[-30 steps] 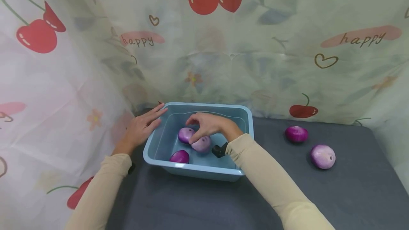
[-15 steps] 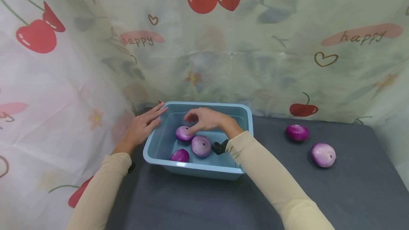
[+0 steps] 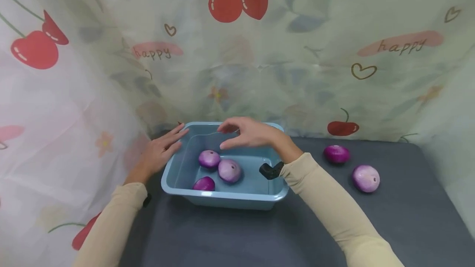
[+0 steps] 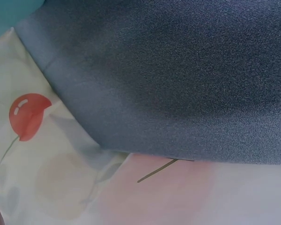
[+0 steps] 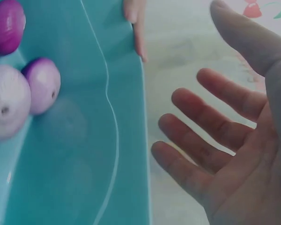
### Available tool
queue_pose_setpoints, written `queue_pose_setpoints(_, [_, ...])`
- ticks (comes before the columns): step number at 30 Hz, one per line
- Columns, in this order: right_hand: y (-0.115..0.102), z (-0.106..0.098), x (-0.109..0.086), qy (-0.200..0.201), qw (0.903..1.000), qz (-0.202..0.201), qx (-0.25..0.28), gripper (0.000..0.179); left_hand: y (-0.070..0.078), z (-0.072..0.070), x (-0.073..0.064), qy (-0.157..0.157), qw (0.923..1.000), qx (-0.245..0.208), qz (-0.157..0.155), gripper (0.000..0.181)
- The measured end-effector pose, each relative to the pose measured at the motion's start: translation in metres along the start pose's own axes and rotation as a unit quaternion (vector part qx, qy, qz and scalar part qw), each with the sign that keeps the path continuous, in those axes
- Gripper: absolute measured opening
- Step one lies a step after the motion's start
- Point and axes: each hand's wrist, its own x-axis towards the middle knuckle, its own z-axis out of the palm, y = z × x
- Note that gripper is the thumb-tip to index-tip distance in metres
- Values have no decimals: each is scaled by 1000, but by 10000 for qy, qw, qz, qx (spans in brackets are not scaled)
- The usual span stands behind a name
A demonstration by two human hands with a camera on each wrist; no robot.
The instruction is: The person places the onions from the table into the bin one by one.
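Note:
A light blue plastic basin (image 3: pixel 237 196) stands on the dark cloth, with three red onions inside. The paler onion (image 3: pixel 229 171) leans close to a second onion (image 3: pixel 209 159), and a deep purple onion (image 3: pixel 204 184) lies by the near wall. My left hand (image 3: pixel 157 154) rests its straight fingers on the basin's left rim. Above the basin's far part hovers my right hand (image 3: pixel 254 133), thumb and fingers spread with nothing between them. The right wrist view shows this hand's bare palm (image 5: pixel 253 173) beside the basin wall.
To the basin's right, a dark purple onion (image 3: pixel 336 154) and a pale onion (image 3: pixel 365 179) lie on the dark grey cloth (image 3: pixel 400 217). A cherry-print curtain (image 3: pixel 259 61) hangs behind and along the left side.
My right hand has lifted off the onions and moved slightly right, its fingers spreading. The paler onion has come to rest against its neighbour. My left hand keeps its place on the rim.

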Motion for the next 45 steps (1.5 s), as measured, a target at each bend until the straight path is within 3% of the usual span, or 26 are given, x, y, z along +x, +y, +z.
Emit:
queue_pose_setpoints(6, [11,-13,-31,716,9974,-72,78,52,0,3,-2,-106,9999,-103,-83,49])
queue_pose_setpoints(13, [40,-29,-80,1704,9849,65,313,50,0,3,-2,-31,9996,-258,-96,46])
queue_pose_setpoints(21, [67,-44,-129,2113,9754,521,356,49,-1,1,-2,-42,9991,-417,-112,46])
queue_pose_setpoints(27, [79,-47,-161,2436,9654,892,270,51,-1,0,-3,-5,9994,-351,-72,46])
queue_pose_setpoints(33, [104,-46,-199,2711,9539,1284,30,54,0,1,-2,-10,9994,-333,-46,47])
queue_pose_setpoints(38, [129,-40,-228,2989,9385,1722,-128,58,-1,2,-3,14,9994,-346,-76,47])
queue_pose_setpoints(45, [169,-19,-269,3481,9052,2409,-384,64,0,0,-3,-180,9993,-296,-169,48])
